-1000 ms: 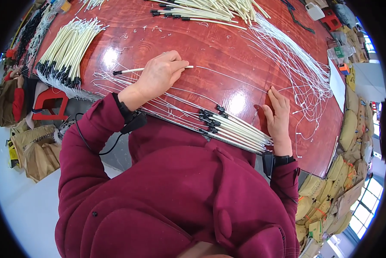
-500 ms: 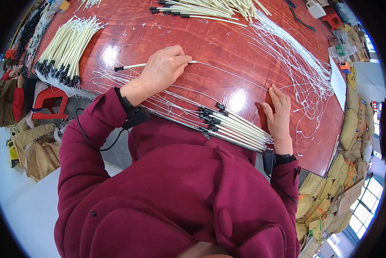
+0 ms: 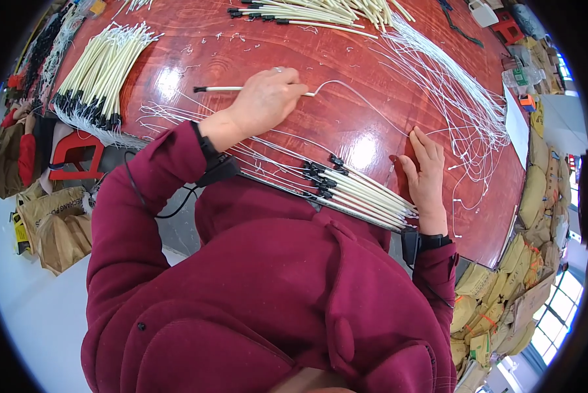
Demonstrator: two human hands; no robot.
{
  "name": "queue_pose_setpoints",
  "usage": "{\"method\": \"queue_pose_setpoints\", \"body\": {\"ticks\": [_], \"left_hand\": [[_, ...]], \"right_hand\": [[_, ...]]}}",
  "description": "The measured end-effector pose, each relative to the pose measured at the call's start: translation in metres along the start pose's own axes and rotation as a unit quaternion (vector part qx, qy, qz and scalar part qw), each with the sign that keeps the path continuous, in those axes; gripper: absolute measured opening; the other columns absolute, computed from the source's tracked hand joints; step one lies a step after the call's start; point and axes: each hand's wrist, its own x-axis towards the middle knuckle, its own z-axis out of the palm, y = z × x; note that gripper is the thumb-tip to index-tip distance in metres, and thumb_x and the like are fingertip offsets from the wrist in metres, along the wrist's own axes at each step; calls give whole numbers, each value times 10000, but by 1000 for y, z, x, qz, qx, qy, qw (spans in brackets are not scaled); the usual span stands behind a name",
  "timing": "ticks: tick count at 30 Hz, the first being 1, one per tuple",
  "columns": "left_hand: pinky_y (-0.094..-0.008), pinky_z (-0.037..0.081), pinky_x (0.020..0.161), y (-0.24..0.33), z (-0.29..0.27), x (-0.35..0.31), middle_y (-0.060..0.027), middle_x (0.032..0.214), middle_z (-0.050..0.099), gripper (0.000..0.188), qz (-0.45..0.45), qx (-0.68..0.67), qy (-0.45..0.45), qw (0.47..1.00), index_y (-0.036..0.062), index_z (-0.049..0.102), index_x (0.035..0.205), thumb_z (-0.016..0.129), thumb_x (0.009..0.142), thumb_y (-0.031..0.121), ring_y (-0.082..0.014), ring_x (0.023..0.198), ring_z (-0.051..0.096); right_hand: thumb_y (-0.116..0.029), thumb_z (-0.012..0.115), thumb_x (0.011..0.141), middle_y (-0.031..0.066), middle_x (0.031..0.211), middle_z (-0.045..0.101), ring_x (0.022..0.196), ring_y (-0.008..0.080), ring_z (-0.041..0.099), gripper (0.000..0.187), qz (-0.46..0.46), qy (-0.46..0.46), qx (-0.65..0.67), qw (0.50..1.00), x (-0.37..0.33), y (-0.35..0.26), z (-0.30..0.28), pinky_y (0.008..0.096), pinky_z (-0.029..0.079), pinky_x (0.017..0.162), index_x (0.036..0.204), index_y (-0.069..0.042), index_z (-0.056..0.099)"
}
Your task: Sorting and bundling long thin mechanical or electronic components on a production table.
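Clamped in the grip of the left hand [image 3: 267, 99], a slim cream rod with a black end [image 3: 224, 88] is held between the near and far edges of the red-brown wooden table [image 3: 294, 56]. By the right hand [image 3: 426, 173], thumb and fingers apart, a thin white cord [image 3: 334, 81] seems to be steadied. Cord positioning is judged to be in hand; next, slack control is called for.

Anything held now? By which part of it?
Left hand holds a cream tube near the end opposite its black tip. Right hand is open; whether its fingers pin the white cord is unclear.
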Motion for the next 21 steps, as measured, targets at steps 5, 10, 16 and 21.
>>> {"method": "queue_pose_setpoints", "body": {"ticks": [5,10,16,21], "left_hand": [[-428,537,778,7,17,30,-101,919,610,174,16,54,-47,997,53,706,1028,670,859,68,-308,919,640],[-428,542,779,7,18,32,-104,947,620,175,-32,50,-66,996,52,695,1034,669,864,86,-315,935,644],[-445,539,794,12,24,41,-114,970,621,249,-49,48,-48,996,67,666,1131,634,884,79,-326,943,645],[-461,534,809,5,28,48,-124,1020,626,390,-30,59,-85,994,102,620,1295,588,908,67,-337,955,645]], "right_hand": [[-166,713,899,121,1414,594,1214,316,531,493,-13,-7,11,1000,0,-1,-1,402,401,1073,1358,-12,620],[-147,714,898,111,1409,604,1203,309,536,470,-4,3,30,1000,-1,-2,1,396,403,1063,1344,-22,636],[-122,719,893,108,1405,610,1202,301,539,459,-1,-2,45,999,0,1,2,393,403,1061,1336,-26,646],[-106,727,881,109,1397,617,1198,301,545,460,0,7,50,999,0,1,3,393,411,1054,1327,-23,652]]}}
